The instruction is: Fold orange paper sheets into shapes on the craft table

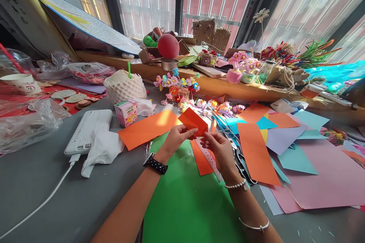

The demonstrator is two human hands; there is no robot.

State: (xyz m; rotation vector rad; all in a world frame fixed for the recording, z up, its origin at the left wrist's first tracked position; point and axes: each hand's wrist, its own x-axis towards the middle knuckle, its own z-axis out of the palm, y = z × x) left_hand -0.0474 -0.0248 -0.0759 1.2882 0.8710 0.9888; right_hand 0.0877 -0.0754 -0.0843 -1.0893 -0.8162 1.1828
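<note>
A folded piece of orange paper [194,120] is held up above the green mat [185,201]. My left hand [178,140], with a dotted black watch strap at the wrist, pinches its lower left part between thumb and fingers. At the lower right corner, my right hand [219,148] has its fingertips closed on the same paper. Below the hands lie an orange strip [202,161] and a pink patterned ruler [212,161], partly covered. Scissors [242,165] rest just right of my right hand, half hidden under an orange sheet [256,152].
Cut orange, blue and lilac papers and a large pink sheet [333,174] spread to the right. Left stand a white power bank [88,131] with a cable, a small carton [125,113] and a netted coconut [125,87]. Yarn flowers [178,85] and crafts line the window ledge.
</note>
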